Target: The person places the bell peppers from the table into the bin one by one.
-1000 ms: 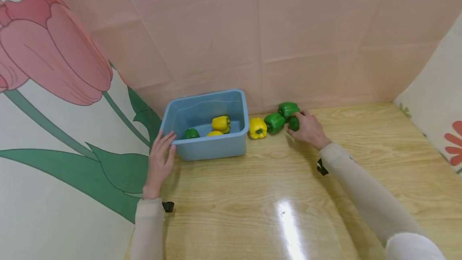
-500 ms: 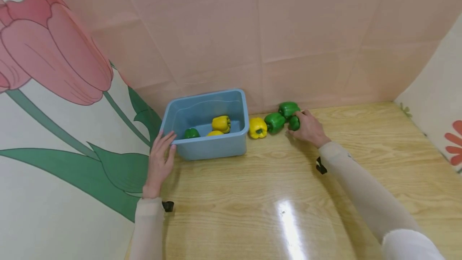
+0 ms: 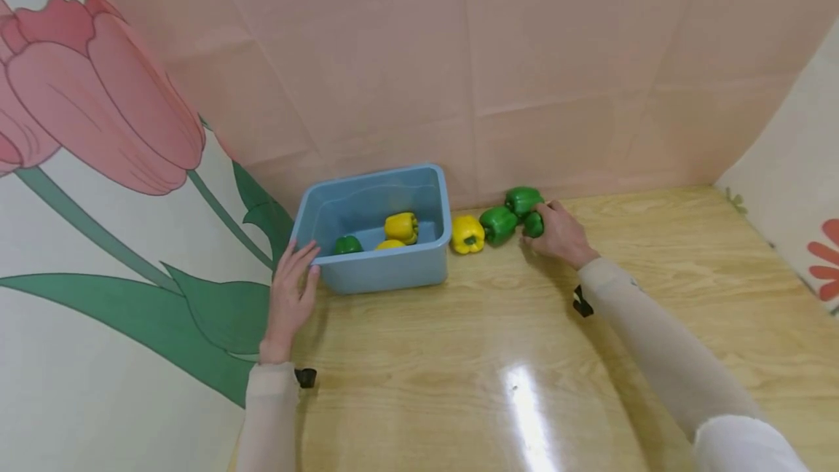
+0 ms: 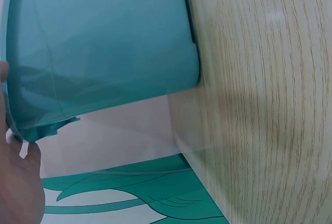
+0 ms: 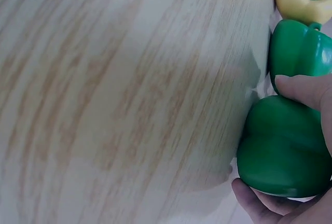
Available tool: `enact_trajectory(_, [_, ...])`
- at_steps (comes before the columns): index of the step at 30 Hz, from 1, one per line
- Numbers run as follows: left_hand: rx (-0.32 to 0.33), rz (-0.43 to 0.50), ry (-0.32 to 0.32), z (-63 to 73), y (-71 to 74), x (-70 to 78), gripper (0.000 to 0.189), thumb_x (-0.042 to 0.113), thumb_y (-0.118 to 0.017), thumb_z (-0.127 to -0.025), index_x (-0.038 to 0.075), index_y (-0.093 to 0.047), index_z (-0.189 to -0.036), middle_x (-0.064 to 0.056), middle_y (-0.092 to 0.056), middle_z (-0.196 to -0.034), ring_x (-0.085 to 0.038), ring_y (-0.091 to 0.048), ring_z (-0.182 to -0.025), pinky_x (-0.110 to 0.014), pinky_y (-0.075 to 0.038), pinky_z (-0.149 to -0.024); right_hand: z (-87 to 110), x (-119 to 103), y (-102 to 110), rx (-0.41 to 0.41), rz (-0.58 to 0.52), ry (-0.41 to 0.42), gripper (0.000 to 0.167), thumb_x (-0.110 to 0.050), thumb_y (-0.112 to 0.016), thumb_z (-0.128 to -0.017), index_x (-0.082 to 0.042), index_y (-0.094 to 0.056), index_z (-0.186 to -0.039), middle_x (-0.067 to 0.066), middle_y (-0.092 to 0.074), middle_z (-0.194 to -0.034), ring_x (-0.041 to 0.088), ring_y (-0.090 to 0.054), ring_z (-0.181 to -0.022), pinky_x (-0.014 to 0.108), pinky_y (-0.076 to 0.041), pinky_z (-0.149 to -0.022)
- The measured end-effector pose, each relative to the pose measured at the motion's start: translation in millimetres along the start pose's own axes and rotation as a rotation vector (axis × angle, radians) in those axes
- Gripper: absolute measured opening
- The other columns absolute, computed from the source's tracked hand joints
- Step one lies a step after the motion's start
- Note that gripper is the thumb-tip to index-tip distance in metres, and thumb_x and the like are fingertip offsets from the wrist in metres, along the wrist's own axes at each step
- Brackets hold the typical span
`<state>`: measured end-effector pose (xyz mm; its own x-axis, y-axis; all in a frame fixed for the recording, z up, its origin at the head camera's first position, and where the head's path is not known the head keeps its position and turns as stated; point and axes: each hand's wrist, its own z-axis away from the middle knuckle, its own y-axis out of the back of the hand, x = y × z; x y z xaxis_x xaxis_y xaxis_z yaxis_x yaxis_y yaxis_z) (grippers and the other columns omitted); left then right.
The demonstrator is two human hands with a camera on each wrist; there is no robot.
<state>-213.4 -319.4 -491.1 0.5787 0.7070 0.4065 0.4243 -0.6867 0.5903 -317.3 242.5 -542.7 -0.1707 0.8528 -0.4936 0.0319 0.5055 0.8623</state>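
Note:
My right hand [image 3: 560, 234] grips a green bell pepper [image 5: 282, 149] on the table, thumb on one side and fingers curled round the other. Much of that pepper is hidden by the hand in the head view. Two more green bell peppers, one in front [image 3: 499, 224] and one behind [image 3: 523, 200], lie right beside it. A yellow bell pepper [image 3: 467, 234] sits between them and a blue plastic bin [image 3: 387, 272]. My left hand [image 3: 291, 297] rests its fairly straight fingers on the bin's left front corner, the thumb against the outside.
Inside the bin are a yellow bell pepper [image 3: 401, 227], another yellow one [image 3: 390, 244] partly hidden by the front wall, and a green one [image 3: 348, 244]. A pink sheet [image 3: 557, 71] hangs behind the wooden table [image 3: 419, 377]. A tulip-painted wall [image 3: 131, 239] stands at left.
The right hand's fingers have shifted very slightly on the green bell pepper, which stays in place among the others. The left hand and the bin have not moved.

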Motion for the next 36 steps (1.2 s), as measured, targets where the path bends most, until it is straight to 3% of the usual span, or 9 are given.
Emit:
enact_trajectory(11, [0.024,0.018,-0.021,-0.8,-2.7,0.1,0.036,0.002,-0.063,-0.105,0.004,-0.069,-0.14,-0.017,-0.065,-0.149,-0.049,-0.041,-0.153,-0.063,-0.029,-0.13,1.1,-6,8,-0.002,-0.005,-0.011,0.077,-0.033,-0.084,-0.09,0.002,-0.049,-0.149,0.032,-0.048,-0.14,0.052,-0.058,-0.12,0.072,-0.055,-0.095])
enact_trajectory(18, [0.006,0.019,-0.009,-3.7,-5.2,-4.3,0.037,0.006,-0.061,-0.107,0.008,-0.068,-0.143,-0.014,-0.063,-0.152,-0.044,-0.039,-0.156,-0.057,-0.027,-0.132,2.7,-7,13,0.015,0.006,-0.017,0.078,-0.032,-0.084,-0.089,0.003,-0.05,-0.149,0.033,-0.049,-0.14,0.051,-0.059,-0.118,0.07,-0.056,-0.094])
enact_trajectory(24, [0.019,0.024,-0.018,-2.3,-4.8,-4.4,0.036,0.004,-0.062,-0.106,0.005,-0.069,-0.141,-0.016,-0.064,-0.15,-0.048,-0.04,-0.154,-0.058,-0.028,-0.132,6.9,-6,13,0.015,-0.021,-0.029,0.078,-0.032,-0.084,-0.089,0.003,-0.049,-0.149,0.031,-0.049,-0.136,0.048,-0.058,-0.115,0.068,-0.056,-0.094])
enact_trajectory(36, [-0.006,0.017,0.0,2.0,-0.1,-2.0,0.035,0.007,-0.062,-0.107,0.001,-0.068,-0.141,-0.014,-0.064,-0.151,-0.046,-0.038,-0.156,-0.057,-0.028,-0.132,15.4,-4,12,0.05,-0.078,0.026,0.073,-0.027,-0.085,-0.089,0.007,-0.051,-0.145,0.033,-0.051,-0.135,0.045,-0.057,-0.11,0.062,-0.056,-0.09])
